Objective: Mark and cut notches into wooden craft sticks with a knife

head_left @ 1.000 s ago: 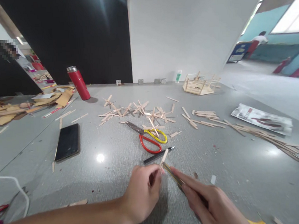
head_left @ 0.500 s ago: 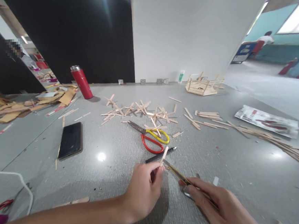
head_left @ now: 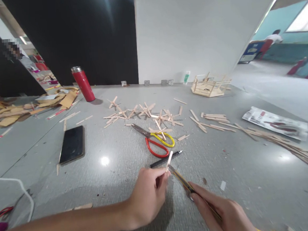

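In the head view, the left hand (head_left: 147,198), at the lower centre of the frame, was curled nearly closed, its thumb and forefinger pinching the lower end of a short wooden stick (head_left: 170,158). The stick's free end pointed up and slightly right, over the pen-like black tool (head_left: 157,163), though whether the two touched could not be told. The right hand (head_left: 225,209), at the lower right, was folded around the handle of a yellow-edged knife (head_left: 182,180), whose front end reached the pinched stick just beside the left fingertips; contact between blade and wood was too small to make out.

The clearest change lay in the right hand. A second earlier its fingers had been close up behind the stick; now they sat farther back toward the lower right, leaving more of the knife bare. Since half a second ago only a slight shift showed. The left hand and stick had held almost the same place throughout, so the wood seemed to be kept steady while the knife did the moving. No shortening of the stick could be made out.

The scissors (head_left: 148,133), just above the black tool, and the scattered sticks (head_left: 145,111) near mid-frame lay as they had on the grey table (head_left: 117,189).
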A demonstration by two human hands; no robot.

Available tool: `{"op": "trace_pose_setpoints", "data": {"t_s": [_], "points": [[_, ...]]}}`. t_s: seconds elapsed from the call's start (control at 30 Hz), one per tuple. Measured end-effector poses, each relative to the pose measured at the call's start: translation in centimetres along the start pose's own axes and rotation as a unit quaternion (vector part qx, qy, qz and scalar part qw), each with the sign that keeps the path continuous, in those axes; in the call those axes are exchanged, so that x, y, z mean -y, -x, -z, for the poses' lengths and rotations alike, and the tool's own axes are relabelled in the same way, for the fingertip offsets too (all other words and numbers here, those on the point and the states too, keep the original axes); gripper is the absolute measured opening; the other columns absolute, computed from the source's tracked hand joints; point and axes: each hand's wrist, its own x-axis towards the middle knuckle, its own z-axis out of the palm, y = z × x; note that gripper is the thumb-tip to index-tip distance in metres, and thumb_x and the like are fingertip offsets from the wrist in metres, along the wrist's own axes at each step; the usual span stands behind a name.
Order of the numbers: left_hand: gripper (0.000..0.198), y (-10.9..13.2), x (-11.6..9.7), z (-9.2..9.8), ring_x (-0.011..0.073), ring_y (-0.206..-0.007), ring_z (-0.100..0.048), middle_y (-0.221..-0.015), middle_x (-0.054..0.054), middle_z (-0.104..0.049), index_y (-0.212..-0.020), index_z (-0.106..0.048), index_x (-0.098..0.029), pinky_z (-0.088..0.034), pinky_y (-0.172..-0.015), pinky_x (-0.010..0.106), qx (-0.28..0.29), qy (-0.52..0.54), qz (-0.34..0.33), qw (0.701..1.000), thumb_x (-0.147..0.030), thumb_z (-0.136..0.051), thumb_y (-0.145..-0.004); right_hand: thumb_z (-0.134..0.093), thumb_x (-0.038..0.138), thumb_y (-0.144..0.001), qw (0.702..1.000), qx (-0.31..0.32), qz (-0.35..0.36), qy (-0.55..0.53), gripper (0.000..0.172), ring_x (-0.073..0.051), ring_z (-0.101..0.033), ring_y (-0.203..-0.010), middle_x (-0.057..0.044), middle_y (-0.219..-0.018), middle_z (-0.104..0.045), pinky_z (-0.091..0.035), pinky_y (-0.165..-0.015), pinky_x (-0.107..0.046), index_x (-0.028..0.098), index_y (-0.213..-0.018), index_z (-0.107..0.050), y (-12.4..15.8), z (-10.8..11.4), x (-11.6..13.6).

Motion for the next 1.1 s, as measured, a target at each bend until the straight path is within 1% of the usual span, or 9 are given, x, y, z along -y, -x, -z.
{"op": "trace_pose_setpoints", "data": {"t_s": [0.1,0.27,0.33,0.47,0.53,0.63,0.77,0.93,1.1], "points": [[0.043,0.1,0.1,0.2,0.0121,-0.057,-0.034,-0.06,-0.005,-0.04,-0.067,-0.039,-0.022,-0.025,-0.058,0.029,0.009,-0.001,-0.012,1.0,-0.039,-0.043,-0.107,-0.044,0.04,-0.108,1.0,0.02,-0.011,-0.013,0.048,-0.016,-0.069,-0.067,-0.005,-0.082,-0.076,-0.058,-0.065,-0.021,0.01,-0.126,-0.077,-0.2,0.0,-0.1],[0.043,0.1,-0.3,0.2,0.0117,-0.055,-0.031,-0.058,-0.005,-0.037,-0.067,-0.038,-0.022,-0.022,-0.056,0.029,0.011,-0.003,-0.009,1.0,-0.039,-0.044,-0.106,-0.044,0.04,-0.108,0.999,0.022,-0.018,-0.023,0.049,-0.018,-0.073,-0.076,-0.007,-0.086,-0.077,-0.059,-0.071,-0.022,0.009,-0.128,-0.076,-0.4,0.0,0.1],[0.044,0.0,-0.5,0.1,0.0116,-0.054,-0.03,-0.057,-0.005,-0.034,-0.066,-0.036,-0.022,-0.02,-0.055,0.029,-0.001,-0.002,0.002,1.0,-0.039,-0.043,-0.106,-0.045,0.039,-0.108,1.0,0.015,-0.017,-0.021,0.048,-0.019,-0.073,-0.078,-0.006,-0.082,-0.076,-0.059,-0.072,-0.023,0.009,-0.127,-0.077,-0.3,-0.1,0.2],[0.046,0.0,-0.6,-0.1,0.0114,-0.055,-0.028,-0.058,-0.005,-0.03,-0.065,-0.034,-0.022,-0.018,-0.054,0.029,-0.021,0.009,0.018,1.0,-0.041,-0.042,-0.106,-0.047,0.038,-0.106,1.0,-0.017,-0.01,-0.023,0.046,-0.018,-0.071,-0.064,-0.002,-0.062,-0.067,-0.057,-0.06,-0.02,0.01,-0.124,-0.08,-0.2,-0.3,0.6],[0.046,0.0,-0.4,-0.3,0.0113,-0.055,-0.028,-0.058,-0.005,-0.031,-0.065,-0.036,-0.022,-0.018,-0.053,0.029,-0.026,0.013,0.023,0.999,-0.042,-0.043,-0.106,-0.046,0.038,-0.105,0.999,-0.033,-0.001,-0.021,0.046,-0.017,-0.067,-0.054,-0.001,-0.056,-0.064,-0.053,-0.051,-0.019,0.013,-0.117,-0.083,-0.2,-0.3,0.9],[0.045,0.0,-0.3,-0.4,0.0114,-0.055,-0.028,-0.057,-0.005,-0.033,-0.066,-0.039,-0.022,-0.018,-0.053,0.029,-0.032,0.016,0.027,0.999,-0.041,-0.041,-0.107,-0.046,0.038,-0.104,0.999,-0.049,0.002,-0.013,0.046,-0.016,-0.063,-0.046,0.0,-0.051,-0.061,-0.051,-0.046,-0.018,0.015,-0.108,-0.085,-0.1,-0.3,1.2],[0.045,-0.1,-0.1,-0.4,0.0116,-0.056,-0.03,-0.057,-0.005,-0.034,-0.065,-0.039,-0.022,-0.02,-0.055,0.029,-0.031,0.017,0.023,0.999,-0.04,-0.042,-0.107,-0.047,0.036,-0.104,0.999,-0.039,0.001,-0.001,0.043,-0.015,-0.064,-0.05,-0.001,-0.054,-0.064,-0.054,-0.052,-0.018,0.013,-0.107,-0.084,-0.1,-0.5,0.9],[0.044,-0.1,0.3,-0.2,0.0113,-0.056,-0.03,-0.058,-0.006,-0.036,-0.066,-0.037,-0.022,-0.023,-0.056,0.029,-0.009,0.019,0.001,1.0,-0.04,-0.043,-0.106,-0.043,0.037,-0.107,1.0,-0.022,-0.007,0.006,0.046,-0.016,-0.069,-0.06,-0.003,-0.064,-0.071,-0.057,-0.06,-0.019,0.01,-0.112,-0.08,0.0,-1.1,0.1],[0.045,-0.1,0.0,0.0,0.0114,-0.053,-0.029,-0.055,-0.006,-0.035,-0.064,-0.037,-0.022,-0.021,-0.054,0.029,-0.004,0.017,0.001,1.0,-0.04,-0.045,-0.105,-0.043,0.039,-0.107,1.0,-0.008,-0.019,-0.005,0.045,-0.017,-0.071,-0.067,-0.003,-0.066,-0.07,-0.058,-0.066,-0.021,0.013,-0.11,-0.079,-0.1,-1.2,0.2]]}}
